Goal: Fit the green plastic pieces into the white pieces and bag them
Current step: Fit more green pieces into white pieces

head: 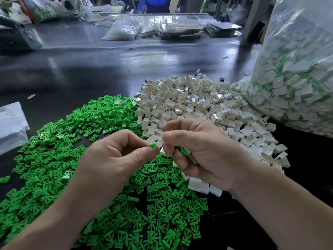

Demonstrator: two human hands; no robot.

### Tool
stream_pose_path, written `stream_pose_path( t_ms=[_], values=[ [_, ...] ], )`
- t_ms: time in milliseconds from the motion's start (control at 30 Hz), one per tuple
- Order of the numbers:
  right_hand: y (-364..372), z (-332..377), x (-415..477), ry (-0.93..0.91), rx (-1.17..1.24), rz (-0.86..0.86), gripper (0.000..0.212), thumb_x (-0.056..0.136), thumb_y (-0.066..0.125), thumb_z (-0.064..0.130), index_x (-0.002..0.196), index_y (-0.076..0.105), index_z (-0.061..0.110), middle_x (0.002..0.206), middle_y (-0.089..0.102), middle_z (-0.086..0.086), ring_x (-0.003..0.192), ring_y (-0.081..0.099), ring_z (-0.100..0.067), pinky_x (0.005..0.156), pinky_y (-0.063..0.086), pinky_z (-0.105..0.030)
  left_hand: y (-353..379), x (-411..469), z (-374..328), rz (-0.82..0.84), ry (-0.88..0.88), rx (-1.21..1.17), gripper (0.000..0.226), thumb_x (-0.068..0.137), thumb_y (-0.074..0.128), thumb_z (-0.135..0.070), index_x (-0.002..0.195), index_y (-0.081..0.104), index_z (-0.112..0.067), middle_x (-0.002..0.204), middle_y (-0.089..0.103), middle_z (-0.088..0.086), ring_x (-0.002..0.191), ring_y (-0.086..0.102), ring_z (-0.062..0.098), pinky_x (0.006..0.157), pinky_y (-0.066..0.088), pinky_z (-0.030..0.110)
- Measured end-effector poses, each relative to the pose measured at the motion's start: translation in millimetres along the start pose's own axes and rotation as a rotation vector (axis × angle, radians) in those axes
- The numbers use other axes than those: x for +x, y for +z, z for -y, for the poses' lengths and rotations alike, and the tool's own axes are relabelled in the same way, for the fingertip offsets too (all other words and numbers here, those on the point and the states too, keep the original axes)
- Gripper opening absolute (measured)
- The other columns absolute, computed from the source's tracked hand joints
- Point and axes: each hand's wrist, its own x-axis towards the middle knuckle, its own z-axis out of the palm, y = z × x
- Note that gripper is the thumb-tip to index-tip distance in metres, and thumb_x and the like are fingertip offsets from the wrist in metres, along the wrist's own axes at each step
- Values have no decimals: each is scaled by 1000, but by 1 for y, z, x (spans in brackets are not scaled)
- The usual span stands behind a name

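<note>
Nearest, a big heap of flat green plastic pieces point(162, 204) with fork-like prongs is being spread over the dark shiny surface point(72, 73), under both forearms. Just above it, one small green plastic piece point(152, 145) is being pinched between the thumb and first finger of the left hand point(115, 156), and the other fingers are being curled in. The piece's long side is being held about level, left to right, and its free end is being pointed at the right hand point(201, 152). There, a small white plastic box piece point(163, 150) is being pinched by the thumb and bent fingers, very near the green tip. Whether the two are touching cannot be told. More green and white bits point(186, 152) are being held inside the right hand's curled fingers. Behind the hands, a heap of white box pieces point(198, 105) is being piled right beside the green heap. At the right, a tall clear plastic bag point(297, 78), stuffed with white-and-green pieces, is being stood against the white heap. At the left edge, a flat clear plastic sheet point(10, 123) is being laid on the surface.
</note>
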Motion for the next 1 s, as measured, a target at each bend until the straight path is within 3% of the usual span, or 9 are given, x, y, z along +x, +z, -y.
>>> stream_pose_path(
  t_ms=[67, 200, 367, 533, 733, 900, 1000],
  values=[
    [2, -1, -1, 13, -51, -16, 6, 91, 70, 9, 93, 67, 13, 69, 63, -4, 43, 48, -10, 33, 33, -17, -1, 2, 1, 46, -32, -269, 25, 64, 84, -41, 79, 73, -24, 84, 76, 5, 77, 73, 23, 61, 57, 28],
    [4, -3, -2, -8, -154, -21, 3, 92, 71, 15, 91, 72, 16, 67, 58, 0, 45, 48, -10, 35, 34, -19, -2, 5, 3, 37, -12, -498, 15, 68, 73, -32, 81, 72, -25, 85, 74, 15, 73, 72, 30, 57, 56, 27],
    [7, -5, -5, -42, -245, 29, 11, 99, 63, 21, 99, 74, 19, 71, 61, 3, 49, 51, -10, 37, 36, -20, 0, 4, 4, 6, 4, -472, 25, 75, 71, -37, 92, 72, -19, 79, 71, 12, 66, 68, 26, 53, 52, 27],
    [9, -3, -8, -56, -215, 126, 12, 99, 63, 23, 92, 73, 20, 69, 60, 1, 46, 48, -9, 36, 34, -17, 0, 2, 1, -10, 21, -428, 26, 76, 70, -40, 92, 72, -19, 71, 68, 11, 59, 64, 24, 52, 51, 26],
    [7, -2, -7, -67, -200, 102, 16, 92, 70, 31, 77, 70, 25, 64, 58, 1, 42, 46, -9, 35, 33, -17, 2, -2, -4, -42, 75, -367, 14, 80, 68, -31, 89, 73, -21, 69, 69, 11, 56, 64, 21, 52, 52, 24],
    [8, -6, -6, -167, -301, 88, 15, 95, 68, 28, 85, 72, 18, 63, 55, 1, 44, 45, -10, 36, 34, -18, 5, -5, -3, -109, 159, -192, 7, 82, 71, -35, 88, 72, -31, 71, 71, 3, 58, 68, 16, 53, 53, 19],
    [8, -6, -7, -187, -325, 78, 16, 97, 65, 28, 87, 73, 19, 63, 56, 3, 44, 46, -8, 37, 35, -17, 5, -5, -3, -83, 178, -242, 16, 83, 66, -40, 91, 72, -28, 72, 71, 5, 59, 68, 20, 52, 54, 24]
  ],
)
